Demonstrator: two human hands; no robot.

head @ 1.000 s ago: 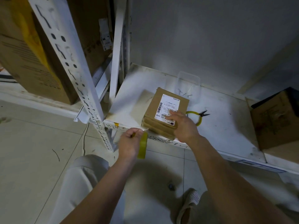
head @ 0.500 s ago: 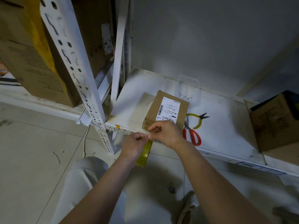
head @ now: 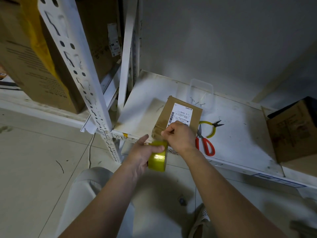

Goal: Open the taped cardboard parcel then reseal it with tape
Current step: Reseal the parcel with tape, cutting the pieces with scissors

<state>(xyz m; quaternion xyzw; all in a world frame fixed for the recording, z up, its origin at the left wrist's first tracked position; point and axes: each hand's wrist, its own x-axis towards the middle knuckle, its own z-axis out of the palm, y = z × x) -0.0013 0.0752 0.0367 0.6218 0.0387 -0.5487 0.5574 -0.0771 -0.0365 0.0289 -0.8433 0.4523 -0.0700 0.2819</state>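
While the left hand [head: 143,154] grips the yellow tape roll [head: 158,158], the right hand [head: 180,135] pinches its end onto the closed brown cardboard parcel [head: 180,115]; resealing looks just begun, cutting remains.

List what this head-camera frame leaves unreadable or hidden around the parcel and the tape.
- Head view: the tape's free end is covered by the right hand.
- The parcel near edge sits behind both hands, so the seam's state is hidden.
- The shipping label text is too small to read.
- The tape roll core is covered by the left hand.
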